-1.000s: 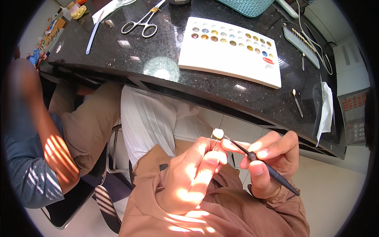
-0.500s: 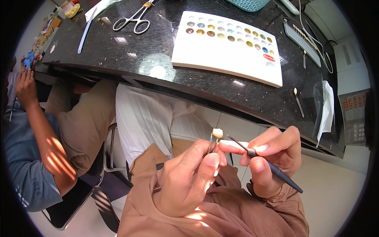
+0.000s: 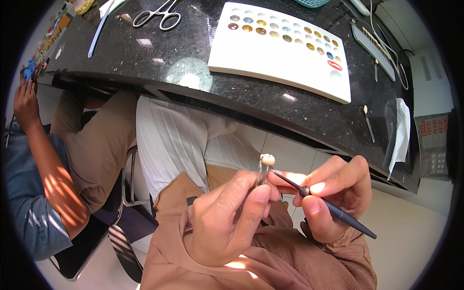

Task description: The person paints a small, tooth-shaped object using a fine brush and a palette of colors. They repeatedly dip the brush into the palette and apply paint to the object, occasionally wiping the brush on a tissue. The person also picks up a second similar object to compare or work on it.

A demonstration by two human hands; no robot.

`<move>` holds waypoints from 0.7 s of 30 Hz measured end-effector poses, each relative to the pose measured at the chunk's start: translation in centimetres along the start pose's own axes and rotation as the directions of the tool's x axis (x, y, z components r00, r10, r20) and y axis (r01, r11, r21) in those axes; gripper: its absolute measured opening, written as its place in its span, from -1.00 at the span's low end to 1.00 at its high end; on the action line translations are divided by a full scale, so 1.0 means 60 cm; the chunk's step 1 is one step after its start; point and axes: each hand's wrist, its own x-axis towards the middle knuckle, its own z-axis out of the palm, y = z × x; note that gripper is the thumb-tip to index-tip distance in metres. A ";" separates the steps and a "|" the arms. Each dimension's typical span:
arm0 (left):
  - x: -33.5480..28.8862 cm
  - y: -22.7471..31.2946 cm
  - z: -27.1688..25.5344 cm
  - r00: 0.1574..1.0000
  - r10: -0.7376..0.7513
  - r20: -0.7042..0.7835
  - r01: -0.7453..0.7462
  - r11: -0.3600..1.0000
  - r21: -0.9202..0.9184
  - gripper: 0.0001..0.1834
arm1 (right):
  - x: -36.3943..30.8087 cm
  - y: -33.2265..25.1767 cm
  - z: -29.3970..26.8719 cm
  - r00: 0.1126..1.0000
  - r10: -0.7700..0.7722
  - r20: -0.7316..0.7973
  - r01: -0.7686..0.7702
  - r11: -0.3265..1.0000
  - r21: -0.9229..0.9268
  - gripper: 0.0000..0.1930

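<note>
My left hand (image 3: 224, 217) is closed around thin metal tweezers (image 3: 261, 176), whose tips point upward. A small cream tooth crown (image 3: 268, 159) sits at those tips. Pinched in my right hand (image 3: 336, 198) is a slim dark brush (image 3: 344, 214), slanting down to the right. Its fine tip comes up just under the crown, beside the tweezers; whether it touches, I cannot tell. The fingertips of both hands meet or nearly meet below the crown.
Beyond my hands, a white palette (image 3: 270, 67) with coloured wells lies on the black countertop (image 3: 140, 67). A tooth shade guide (image 3: 372, 50), a single shade tab (image 3: 369, 125), white tissue (image 3: 400, 135) and scissor-handled forceps (image 3: 169, 21) are there too. A co-worker's arm (image 3: 41, 145) is at left.
The crown has turned at the tweezer tips and shows another side. The brush tip has shifted slightly left and down, closer beneath it. The whole view has moved a little.
</note>
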 end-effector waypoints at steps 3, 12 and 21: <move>0.004 -0.002 0.005 0.998 0.047 0.035 -0.046 0.999 -0.020 -0.73 | 0.001 0.002 -0.001 1.000 -0.025 -0.011 0.026 0.999 0.037 -0.76; 0.005 -0.015 0.006 0.988 0.154 -0.015 -0.154 0.988 -0.006 -0.76 | -0.001 0.009 -0.008 0.996 -0.064 0.057 0.068 0.994 -0.083 -0.73; 0.003 -0.011 0.002 0.993 0.107 -0.040 -0.105 0.993 0.049 -0.79 | -0.002 0.021 0.005 0.995 -0.078 -0.065 0.078 0.997 -0.008 -0.74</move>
